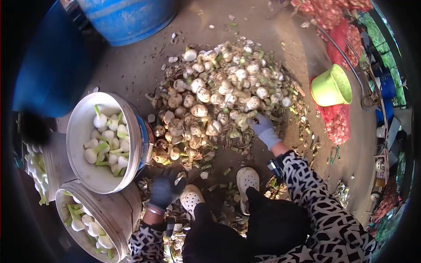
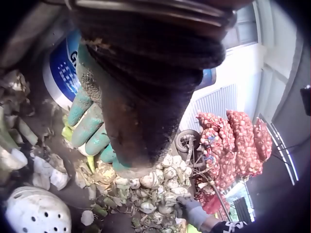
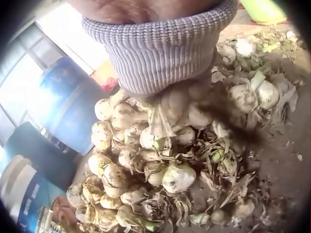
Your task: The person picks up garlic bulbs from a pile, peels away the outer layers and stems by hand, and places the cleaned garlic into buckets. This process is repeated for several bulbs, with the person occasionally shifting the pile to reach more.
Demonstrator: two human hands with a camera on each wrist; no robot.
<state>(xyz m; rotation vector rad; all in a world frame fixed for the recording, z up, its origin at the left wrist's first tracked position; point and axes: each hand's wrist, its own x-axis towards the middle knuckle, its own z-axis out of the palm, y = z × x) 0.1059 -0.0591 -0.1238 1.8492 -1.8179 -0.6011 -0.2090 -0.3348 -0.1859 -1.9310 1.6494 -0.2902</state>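
My right hand [image 1: 264, 130], in a pale grey glove, reaches into the near right side of a heap of dirty garlic bulbs [image 1: 199, 110]. Its fingertips grip a garlic bulb [image 1: 243, 120] with dry skin on it. In the right wrist view the glove's ribbed cuff [image 3: 160, 58] hides most of the fingers. Close to the buckets, my left hand [image 1: 165, 189] wears a dark glove. The left wrist view shows its green-coated fingers [image 2: 90, 127] curled; I cannot tell whether they hold anything.
A white bucket [image 1: 74, 144] of trimmed garlic stands at left, with a tilted bucket [image 1: 118, 219] of more below it. Blue barrels [image 1: 131, 22] stand behind. A lime-green bucket [image 1: 322, 90] and red net sacks [image 1: 337, 125] lie right. Peelings surround the white clogs [image 1: 247, 182].
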